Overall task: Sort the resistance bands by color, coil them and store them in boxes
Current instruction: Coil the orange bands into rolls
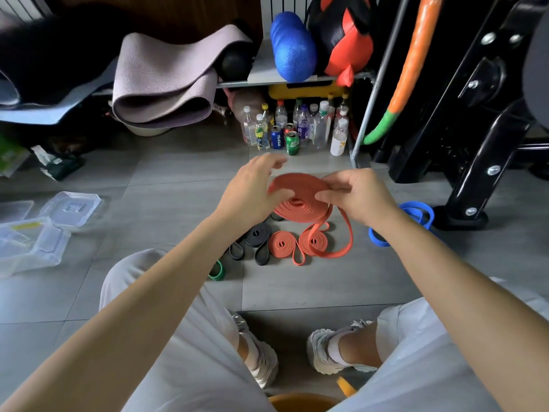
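The left hand (255, 185) and right hand (356, 194) held a half-wound orange coil (300, 203) between them in the air. The left thumb pressed on its left edge with the fingers arched over the far rim, while the right fingers pinched its right edge. The band's unwound tail (346, 233) hung from the coil's right side in a long loop down to the floor (178, 179).

Just below lay two finished coils (280, 244), orange as well, side by side and touching, with a short loop sticking out toward the person. To their left sat the black bands (258, 236), one wound and the others looking loose. A green band (217, 270) lay nearer the person's left knee. The blue bands (416, 215) were off to the right, by the foot of a black machine (475, 114). The clear boxes (29, 245) stood open well apart on the left, a lid (71, 208) beside them, and no band could be seen in them.

Sorting looked largely done, since each color lay in its own group. Coiling was partway: the orange group was on its third band, with a long tail left to wind, and the black bands seemed only partly wound. How tightly the green and blue were wound could not be told. Boxing appeared not yet begun.
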The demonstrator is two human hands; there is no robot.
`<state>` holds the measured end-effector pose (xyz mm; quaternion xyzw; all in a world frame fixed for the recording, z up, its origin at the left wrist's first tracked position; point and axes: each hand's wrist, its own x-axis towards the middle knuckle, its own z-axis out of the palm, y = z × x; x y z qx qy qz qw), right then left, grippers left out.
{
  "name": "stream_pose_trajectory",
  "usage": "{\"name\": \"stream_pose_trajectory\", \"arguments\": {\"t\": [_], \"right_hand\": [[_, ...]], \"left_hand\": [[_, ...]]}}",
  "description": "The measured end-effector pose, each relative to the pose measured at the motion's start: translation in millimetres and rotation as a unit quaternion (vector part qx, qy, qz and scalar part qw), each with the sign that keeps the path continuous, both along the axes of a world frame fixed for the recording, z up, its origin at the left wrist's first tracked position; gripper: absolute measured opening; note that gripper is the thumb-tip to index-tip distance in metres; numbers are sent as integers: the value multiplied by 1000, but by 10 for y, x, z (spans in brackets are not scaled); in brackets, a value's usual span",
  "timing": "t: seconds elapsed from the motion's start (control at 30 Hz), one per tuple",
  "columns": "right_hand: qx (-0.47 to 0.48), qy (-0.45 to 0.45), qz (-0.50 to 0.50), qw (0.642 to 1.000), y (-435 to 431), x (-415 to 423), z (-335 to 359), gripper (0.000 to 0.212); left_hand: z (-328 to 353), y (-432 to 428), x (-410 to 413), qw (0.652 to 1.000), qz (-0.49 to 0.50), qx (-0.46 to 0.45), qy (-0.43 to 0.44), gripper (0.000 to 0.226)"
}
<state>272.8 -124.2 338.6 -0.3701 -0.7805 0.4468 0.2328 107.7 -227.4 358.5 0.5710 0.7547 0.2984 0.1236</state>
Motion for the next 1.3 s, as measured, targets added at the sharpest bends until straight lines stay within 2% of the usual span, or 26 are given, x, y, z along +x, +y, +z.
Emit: {"name": "stream_pose_trajectory", "arguments": {"t": [0.03, 0.1, 0.17, 0.37, 0.47, 0.6, 0.7, 0.8, 1.0, 1.17, 1.23, 1.3], "right_hand": [[32, -33, 15, 999, -20, -22, 19, 29], [87, -78, 38, 992, -69, -65, 63, 25], [100, -88, 43, 990, -94, -89, 82, 25], [-17, 25, 32, 999, -32, -4, 17, 33], [-63, 86, 21, 994, -48, 50, 17, 39], [-76, 112, -16, 991, -53, 76, 22, 41], [-75, 104, -24, 991, -43, 84, 3, 36], [-66, 79, -27, 994, -39, 84, 16, 33], [-66, 89, -13, 994, -49, 88, 88, 30], [-84, 117, -30, 989, -63, 88, 57, 25], [-92, 101, -22, 990, -46, 117, 52, 22], [-85, 66, -4, 994, -22, 124, 62, 23]], "left_hand": [[45, 21, 26, 997, -33, -16, 72, 47], [99, 81, 70, 981, -71, -85, 159, 36], [114, 131, 70, 972, -87, -134, 174, 25], [81, 121, -49, 996, -43, -75, -24, 19], [52, 83, -94, 988, -23, -30, -148, 19], [56, 44, -128, 968, 9, 26, -250, 25], [69, 24, -155, 957, 17, 46, -287, 25], [80, 14, -172, 956, 14, 45, -289, 25], [122, -1, -205, 952, 22, 54, -299, 23], [120, -45, -61, 899, 52, 49, -431, 23], [105, -37, -56, 933, 43, 2, -357, 29], [146, 0, -54, 978, -3, -19, -206, 30]]}}
